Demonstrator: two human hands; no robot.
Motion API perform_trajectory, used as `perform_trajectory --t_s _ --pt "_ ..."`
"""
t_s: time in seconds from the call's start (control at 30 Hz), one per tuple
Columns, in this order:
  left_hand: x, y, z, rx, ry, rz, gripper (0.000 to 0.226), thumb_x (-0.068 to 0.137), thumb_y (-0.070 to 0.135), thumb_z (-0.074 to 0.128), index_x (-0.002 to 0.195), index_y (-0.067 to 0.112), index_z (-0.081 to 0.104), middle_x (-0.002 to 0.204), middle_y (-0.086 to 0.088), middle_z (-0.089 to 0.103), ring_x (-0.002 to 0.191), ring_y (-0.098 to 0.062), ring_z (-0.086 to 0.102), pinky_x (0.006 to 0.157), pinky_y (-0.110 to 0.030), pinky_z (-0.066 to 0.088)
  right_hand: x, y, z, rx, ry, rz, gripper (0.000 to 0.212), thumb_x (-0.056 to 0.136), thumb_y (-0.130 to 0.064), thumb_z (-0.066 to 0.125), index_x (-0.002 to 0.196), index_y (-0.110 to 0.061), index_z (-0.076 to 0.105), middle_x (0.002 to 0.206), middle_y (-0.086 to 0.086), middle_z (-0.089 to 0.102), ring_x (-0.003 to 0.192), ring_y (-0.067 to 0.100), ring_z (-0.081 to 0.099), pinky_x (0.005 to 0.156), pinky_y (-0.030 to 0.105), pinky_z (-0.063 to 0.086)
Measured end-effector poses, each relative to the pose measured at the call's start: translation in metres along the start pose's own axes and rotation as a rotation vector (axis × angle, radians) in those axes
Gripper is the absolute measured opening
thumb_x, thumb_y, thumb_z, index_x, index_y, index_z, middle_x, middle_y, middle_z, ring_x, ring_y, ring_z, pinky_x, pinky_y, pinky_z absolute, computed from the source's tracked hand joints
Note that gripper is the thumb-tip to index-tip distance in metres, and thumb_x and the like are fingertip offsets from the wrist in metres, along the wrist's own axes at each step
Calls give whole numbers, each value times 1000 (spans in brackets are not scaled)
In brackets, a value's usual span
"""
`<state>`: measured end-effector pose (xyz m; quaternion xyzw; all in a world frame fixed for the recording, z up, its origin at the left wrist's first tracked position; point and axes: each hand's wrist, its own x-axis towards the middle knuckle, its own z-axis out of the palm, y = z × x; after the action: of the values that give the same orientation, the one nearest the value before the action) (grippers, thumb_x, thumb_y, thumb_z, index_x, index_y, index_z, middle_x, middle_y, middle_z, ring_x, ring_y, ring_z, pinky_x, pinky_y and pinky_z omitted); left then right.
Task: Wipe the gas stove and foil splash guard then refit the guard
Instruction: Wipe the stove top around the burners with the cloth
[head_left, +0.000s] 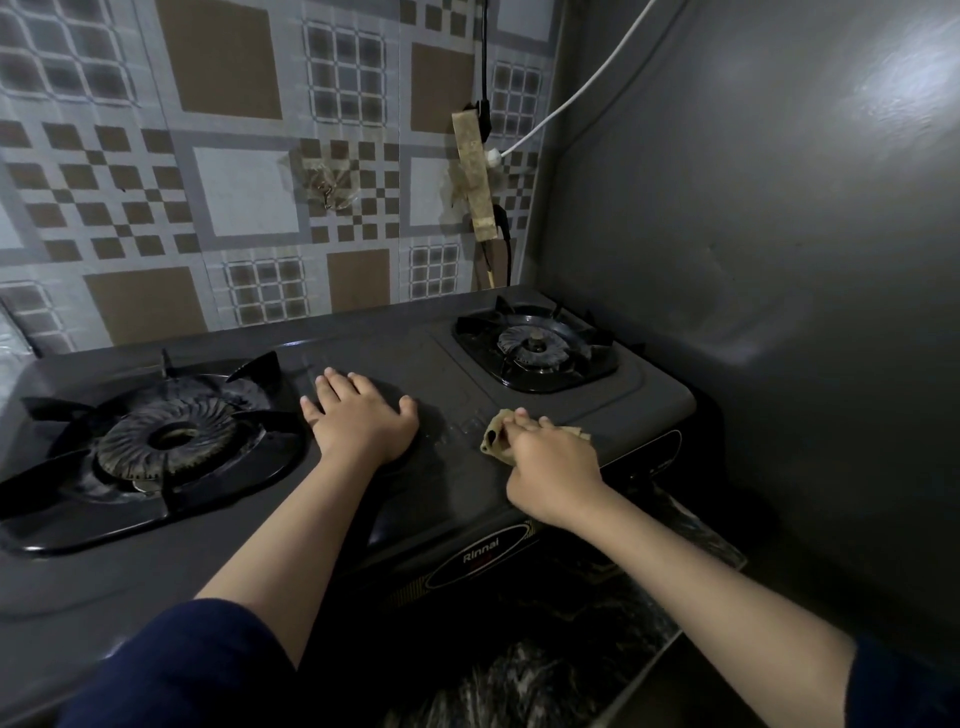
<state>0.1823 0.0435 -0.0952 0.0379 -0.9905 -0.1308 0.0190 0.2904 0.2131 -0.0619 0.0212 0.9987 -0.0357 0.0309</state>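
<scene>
Against a patterned tiled wall (249, 171) and a plain grey side wall (779, 234), the dark gas stove (415, 499) fills the counter (545, 675). Its two burners (166, 441) flank the left hand (358, 421), spread flat on the top. Right hand (550, 467) clamps a crumpled cloth (498, 434) against the stove's front right.

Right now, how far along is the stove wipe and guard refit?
Early to middle. Done: nothing clearly finished; the stove top looks dull, so I cannot tell which parts are wiped. In hand: the right hand presses a cloth on the top near the front right, while the left hand lies flat at centre. Left: no foil guard is in view, so wiping and refitting it remain.
</scene>
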Motion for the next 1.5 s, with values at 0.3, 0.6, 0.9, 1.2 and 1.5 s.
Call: perform_trajectory --t_s 0.3,0.6,0.9,1.2,1.5 --pt "0 -1 3 23 13 2 83 93 61 28 153 6 12 161 -17 1 149 -29 -2 117 -51 0 31 49 -55 264 -220 -262 21 80 -3 49 67 -19 54 71 -2 61 71 12 57 59 24 41" --pt "0 1 -1 67 20 -47 80 93 60 33 152 10 16 161 -13 5 149 -26 3 120 -45 9 149 39 -107 325 -153 -467 11 84 -2 53 82 -12 57 84 8 61 85 22 61 72 31 45" --pt "31 59 -12 135 -25 -194 79 93 56 37 152 9 14 160 -19 4 148 -33 2 118 -52 1 244 18 -115 15 -26 -768 26 76 3 49 73 -23 50 76 -3 53 81 21 54 63 28 40" --pt "66 88 23 114 37 -282 85 92 65 23 154 8 5 162 -12 -6 149 -24 -7 118 -54 -2 318 -15 -84 62 82 -1042 57 73 1 56 121 -31 62 118 1 68 109 22 62 87 38 53" --pt "68 87 23 127 56 -290 84 93 65 24 154 10 7 162 -11 -3 149 -22 -5 119 -50 3 348 -72 -36 -145 -139 -1192 80 78 6 47 146 -32 31 152 7 37 138 28 38 110 38 36"
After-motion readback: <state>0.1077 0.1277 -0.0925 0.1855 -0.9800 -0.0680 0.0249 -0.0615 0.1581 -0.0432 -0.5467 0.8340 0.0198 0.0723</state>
